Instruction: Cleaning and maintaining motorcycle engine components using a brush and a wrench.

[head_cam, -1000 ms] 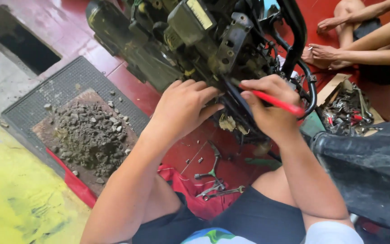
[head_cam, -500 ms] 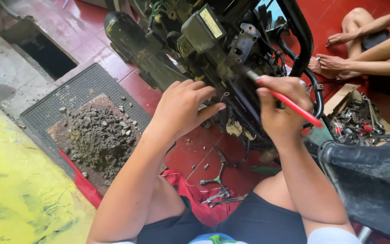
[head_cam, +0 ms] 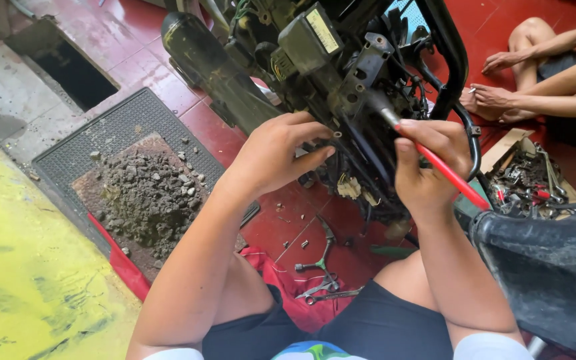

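Observation:
My right hand [head_cam: 428,163] grips a red-handled tool [head_cam: 445,175], its metal tip pushed into the dark frame of a stripped motorcycle [head_cam: 341,60]. My left hand [head_cam: 278,153] rests on the greasy parts just left of that spot, fingers curled against wiring and brackets; whether it holds anything I cannot tell. I sit on the red tiled floor with the machine between my knees.
Loose wrenches and pliers [head_cam: 321,267] lie on a red cloth [head_cam: 288,280] by my legs. A cardboard box of tools [head_cam: 531,180] sits at right. Another person's hands [head_cam: 501,83] rest at upper right. A dirt-covered mat [head_cam: 135,187] and a floor opening [head_cam: 68,67] lie left.
The view has shifted so the motorcycle sits more to the right and closer. My right hand has angled the red tool deeper into the frame; my left hand stays on the parts.

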